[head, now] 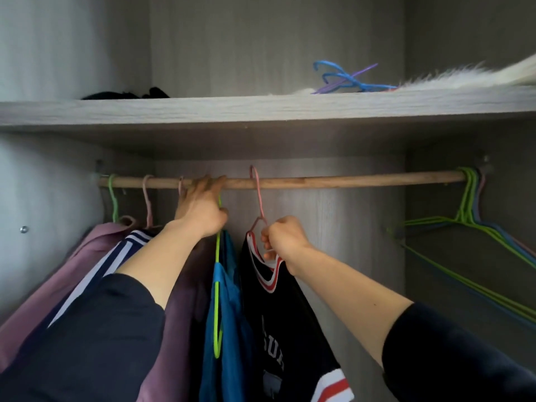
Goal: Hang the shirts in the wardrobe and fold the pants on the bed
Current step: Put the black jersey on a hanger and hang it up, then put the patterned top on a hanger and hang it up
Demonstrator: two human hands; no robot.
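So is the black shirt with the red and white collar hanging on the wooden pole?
Hanging: its pink wire hanger hooks over the wooden pole; the right hand grips the hanger.

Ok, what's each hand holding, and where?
Right hand grips the pink hanger just below its neck, at the jersey collar. Left hand holds the green hanger near its hook, fingers on the rod.

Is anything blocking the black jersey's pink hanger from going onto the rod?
Nothing visible does. The pink hanger, gripped by the right hand, has its hook at a bare stretch of the rod. The left hand holds the blue shirt's green hanger at the rod beside it.
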